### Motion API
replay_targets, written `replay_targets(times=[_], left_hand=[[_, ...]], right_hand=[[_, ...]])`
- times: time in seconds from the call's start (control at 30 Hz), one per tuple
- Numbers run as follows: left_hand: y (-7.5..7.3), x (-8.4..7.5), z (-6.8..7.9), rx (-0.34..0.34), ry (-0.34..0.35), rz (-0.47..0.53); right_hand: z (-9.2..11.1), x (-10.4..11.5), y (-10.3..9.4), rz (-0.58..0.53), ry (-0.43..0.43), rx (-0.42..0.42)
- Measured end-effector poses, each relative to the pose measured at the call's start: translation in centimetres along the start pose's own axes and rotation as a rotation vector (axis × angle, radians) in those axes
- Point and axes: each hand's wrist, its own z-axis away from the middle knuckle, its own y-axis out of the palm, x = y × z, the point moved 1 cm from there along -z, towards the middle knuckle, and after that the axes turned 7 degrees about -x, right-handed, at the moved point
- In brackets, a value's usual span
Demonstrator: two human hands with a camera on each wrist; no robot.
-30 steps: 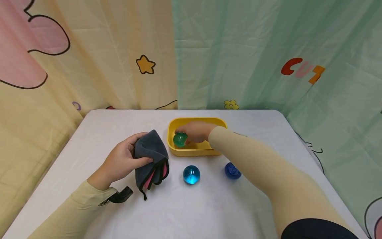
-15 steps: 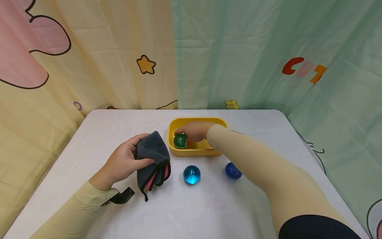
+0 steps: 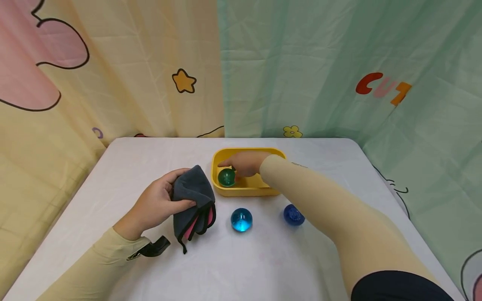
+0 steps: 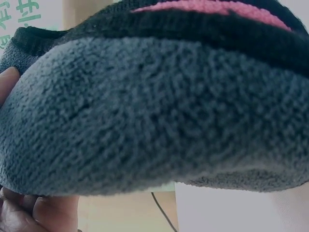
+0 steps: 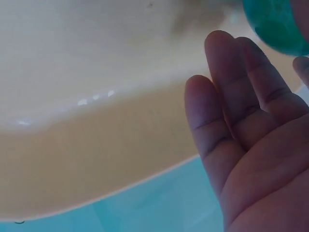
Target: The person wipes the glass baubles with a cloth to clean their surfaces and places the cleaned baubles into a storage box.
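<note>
In the head view my left hand (image 3: pixel 156 205) grips a folded grey cloth (image 3: pixel 193 198) with black edging and pink inner layers. The same cloth (image 4: pixel 154 116) fills most of the left wrist view. My right hand (image 3: pixel 246 163) is inside a yellow tray (image 3: pixel 248 192), next to a green glass ball (image 3: pixel 226 177) at its left end. In the right wrist view several fingers of that hand (image 5: pixel 256 125) are fairly straight, and the ball (image 5: pixel 273 24) shows at the top right corner. A digit overlaps the ball there; whether it touches is unclear.
A light blue clear ball (image 3: pixel 241 220) lies on the white table (image 3: pixel 241 267) in front of the tray. A dark blue ball (image 3: pixel 293 215) sits further right, partly behind the right forearm. Printed curtains (image 3: pixel 316 62) stand behind the table.
The right index finger has lifted and straightened above the green ball, which now sits lower in the tray. The left hand and cloth shifted slightly right, then stayed put.
</note>
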Motion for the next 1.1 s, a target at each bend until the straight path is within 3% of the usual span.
replay_targets(times=[0.2,0.43,0.57,0.73,0.9,1.1], left_hand=[[0.1,-0.1,-0.1,0.006,0.014,0.016],[0.2,-0.3,0.0,0.004,0.023,0.001],[0.1,-0.5,0.1,0.0,0.016,-0.008],[0.3,-0.6,0.1,0.01,0.02,0.014],[0.6,-0.6,0.0,0.018,0.024,0.03],[1.0,-0.6,-0.1,0.029,0.025,0.043]], right_hand=[[3.0,-0.6,-1.9,0.024,0.021,-0.05],[10.5,-1.5,-2.3,0.031,0.029,-0.165],[14.4,-2.9,-0.8,0.02,0.026,-0.193],[17.6,-5.1,1.8,-0.025,0.094,-0.141],[18.8,-6.2,4.9,-0.038,0.133,-0.079],[18.7,-6.9,7.8,-0.036,0.139,-0.109]])
